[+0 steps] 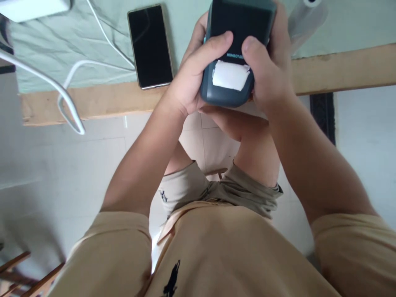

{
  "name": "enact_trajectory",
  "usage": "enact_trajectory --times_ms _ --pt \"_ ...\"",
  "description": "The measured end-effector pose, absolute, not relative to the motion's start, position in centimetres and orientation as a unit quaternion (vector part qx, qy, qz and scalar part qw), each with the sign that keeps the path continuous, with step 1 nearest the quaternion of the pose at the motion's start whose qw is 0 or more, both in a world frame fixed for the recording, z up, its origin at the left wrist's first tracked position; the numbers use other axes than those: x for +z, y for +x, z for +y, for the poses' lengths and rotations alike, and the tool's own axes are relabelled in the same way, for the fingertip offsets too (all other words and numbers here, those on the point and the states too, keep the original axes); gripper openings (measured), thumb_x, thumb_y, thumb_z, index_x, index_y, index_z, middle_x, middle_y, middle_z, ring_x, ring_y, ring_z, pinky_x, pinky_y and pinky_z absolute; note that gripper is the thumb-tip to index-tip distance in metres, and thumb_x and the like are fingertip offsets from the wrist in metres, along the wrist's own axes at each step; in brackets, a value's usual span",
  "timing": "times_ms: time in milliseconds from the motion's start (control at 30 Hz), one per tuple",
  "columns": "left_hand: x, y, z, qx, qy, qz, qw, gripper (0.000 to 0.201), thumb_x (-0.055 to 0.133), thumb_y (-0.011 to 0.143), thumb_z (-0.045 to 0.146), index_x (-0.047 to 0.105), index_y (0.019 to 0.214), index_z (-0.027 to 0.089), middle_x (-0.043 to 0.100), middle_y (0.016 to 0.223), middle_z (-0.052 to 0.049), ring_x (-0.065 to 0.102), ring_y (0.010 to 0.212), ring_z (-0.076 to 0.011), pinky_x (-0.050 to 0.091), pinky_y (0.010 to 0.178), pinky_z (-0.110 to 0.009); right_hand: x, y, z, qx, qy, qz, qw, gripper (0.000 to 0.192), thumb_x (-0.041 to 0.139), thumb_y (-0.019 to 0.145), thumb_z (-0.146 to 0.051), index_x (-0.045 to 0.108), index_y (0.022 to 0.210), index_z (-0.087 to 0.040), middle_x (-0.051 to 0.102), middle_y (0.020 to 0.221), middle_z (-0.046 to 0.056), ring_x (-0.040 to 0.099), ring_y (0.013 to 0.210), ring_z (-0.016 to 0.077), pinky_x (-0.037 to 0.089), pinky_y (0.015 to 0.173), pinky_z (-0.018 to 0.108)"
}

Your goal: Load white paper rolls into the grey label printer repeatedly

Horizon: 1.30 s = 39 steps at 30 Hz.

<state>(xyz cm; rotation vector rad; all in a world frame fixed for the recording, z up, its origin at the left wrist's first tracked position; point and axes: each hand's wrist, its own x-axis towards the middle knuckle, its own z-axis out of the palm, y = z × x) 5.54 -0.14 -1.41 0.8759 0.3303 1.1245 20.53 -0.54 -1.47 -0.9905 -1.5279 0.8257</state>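
Between both hands I hold a dark label printer point(230, 91) marked NIIMBOT, near the table's front edge. A piece of white label paper point(231, 76) lies across its lower front. My left hand point(198, 62) grips the printer's left side, its thumb on the dark top face. On the right side my right hand point(272, 62) is wrapped round it, thumb also resting on the top. The fingers under the printer are mostly hidden, and its upper end touches the edge of the view.
A phone point(150, 46) lies left of my hands. White cables point(102, 31) run over the green cloth point(62, 45), one looping past the wooden table edge point(117, 99). A white device point(34, 9) stands at far left; a translucent cylinder point(305, 24) is on the right.
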Motion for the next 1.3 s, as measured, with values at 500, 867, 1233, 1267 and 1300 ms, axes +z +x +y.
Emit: enact_trajectory --times_ms 500,867,1233,1267,1300 --pt "0.0 5.9 -0.4 0.571 0.365 0.247 0.693 0.025 0.035 0.082 0.019 0.058 0.074 0.022 0.058 0.078 -0.002 0.059 0.123 -0.0245 0.056 0.094 -0.034 -1.3 20.3 -0.7 0.357 -0.374 -0.649 0.558 0.045 0.054 0.087 -0.042 0.042 0.122 -0.015 0.058 0.107 0.004 0.058 0.099 0.0151 0.049 0.093 0.03" --pt "0.0 5.5 -0.2 0.561 0.326 0.206 0.732 0.037 0.029 0.083 0.007 0.062 0.095 0.019 0.065 0.089 0.0 0.048 0.138 -0.0274 0.055 0.101 -0.046 -1.1 20.3 -0.5 0.388 -0.379 -0.63 0.556 0.048 0.056 0.084 -0.038 0.043 0.124 -0.016 0.059 0.118 0.004 0.055 0.114 0.0181 0.042 0.108 0.034" --pt "-1.0 5.3 0.4 0.568 0.34 0.241 0.71 0.036 0.035 0.076 0.013 0.063 0.096 0.024 0.065 0.087 0.001 0.067 0.108 -0.0254 0.055 0.074 -0.031 -1.6 20.3 -0.5 0.36 -0.388 -0.655 0.539 0.037 0.049 0.088 -0.047 0.047 0.122 -0.034 0.058 0.121 -0.004 0.056 0.116 0.0171 0.045 0.11 0.034" --pt "-1.1 5.3 0.5 0.552 0.339 0.229 0.726 0.035 0.039 0.077 0.013 0.064 0.098 0.026 0.066 0.09 0.001 0.064 0.113 -0.0265 0.055 0.079 -0.034 -1.7 20.3 -0.5 0.366 -0.384 -0.65 0.544 0.039 0.05 0.086 -0.049 0.048 0.122 -0.033 0.058 0.119 -0.003 0.056 0.113 0.0174 0.047 0.106 0.033" --pt "-1.1 5.3 0.5 0.563 0.334 0.215 0.725 0.034 0.039 0.074 0.014 0.065 0.093 0.027 0.065 0.085 0.0 0.064 0.113 -0.0273 0.056 0.078 -0.035 -1.8 20.3 -0.5 0.371 -0.383 -0.643 0.55 0.041 0.052 0.085 -0.051 0.048 0.122 -0.032 0.058 0.117 -0.002 0.057 0.11 0.0177 0.047 0.104 0.033"
